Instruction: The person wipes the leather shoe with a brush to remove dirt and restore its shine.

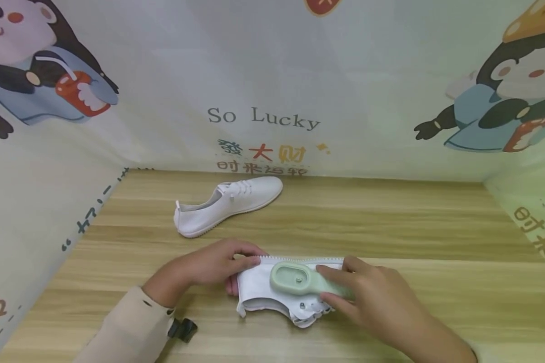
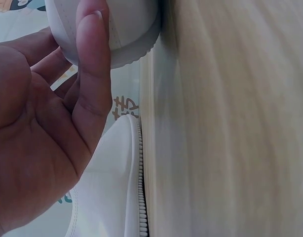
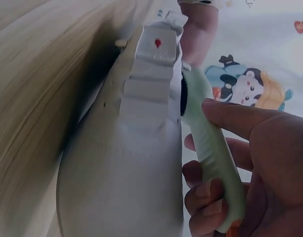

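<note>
A white lace-up shoe [image 1: 256,285] lies on its side near the front of the table, its sole edge facing away from me. My left hand [image 1: 213,264] grips its heel end, thumb on the upper side; the left wrist view shows the thumb and fingers around the heel [image 2: 127,24]. My right hand [image 1: 377,292] holds a pale green shoe brush [image 1: 292,278] by its handle. In the right wrist view dark bristles [image 3: 184,94] on the brush head [image 3: 196,94] face the shoe's side, touching or very close to it. The toe is partly hidden behind the right hand in the head view.
A second white shoe [image 1: 231,204] stands upright farther back, left of centre, toe pointing right. The wooden table [image 1: 390,217] is enclosed by printed cloth walls [image 1: 272,65] at the back and sides. A small black clip-like object [image 1: 183,329] sits by the left sleeve.
</note>
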Motion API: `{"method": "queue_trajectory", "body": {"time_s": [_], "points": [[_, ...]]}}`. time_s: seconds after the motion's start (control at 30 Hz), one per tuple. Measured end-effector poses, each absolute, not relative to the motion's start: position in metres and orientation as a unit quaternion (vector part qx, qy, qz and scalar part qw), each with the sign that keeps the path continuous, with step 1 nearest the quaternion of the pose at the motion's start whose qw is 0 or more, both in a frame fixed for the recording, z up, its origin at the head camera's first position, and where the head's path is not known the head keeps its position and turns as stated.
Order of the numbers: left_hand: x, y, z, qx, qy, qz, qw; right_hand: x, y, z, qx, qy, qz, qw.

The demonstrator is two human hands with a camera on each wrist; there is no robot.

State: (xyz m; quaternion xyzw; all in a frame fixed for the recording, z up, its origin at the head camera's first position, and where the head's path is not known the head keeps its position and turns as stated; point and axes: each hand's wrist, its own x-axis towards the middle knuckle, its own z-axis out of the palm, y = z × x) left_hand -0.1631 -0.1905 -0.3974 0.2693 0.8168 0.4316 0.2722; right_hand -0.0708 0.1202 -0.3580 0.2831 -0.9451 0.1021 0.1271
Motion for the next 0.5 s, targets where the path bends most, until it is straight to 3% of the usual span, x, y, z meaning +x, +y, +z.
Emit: {"method": "queue_trajectory", "body": {"time_s": [0.5], "points": [[-0.164, -0.190, -0.397, 0.273, 0.825, 0.420, 0.261, -0.076, 0.108, -0.362, 0.313, -0.934, 0.107, 0.138]]}}
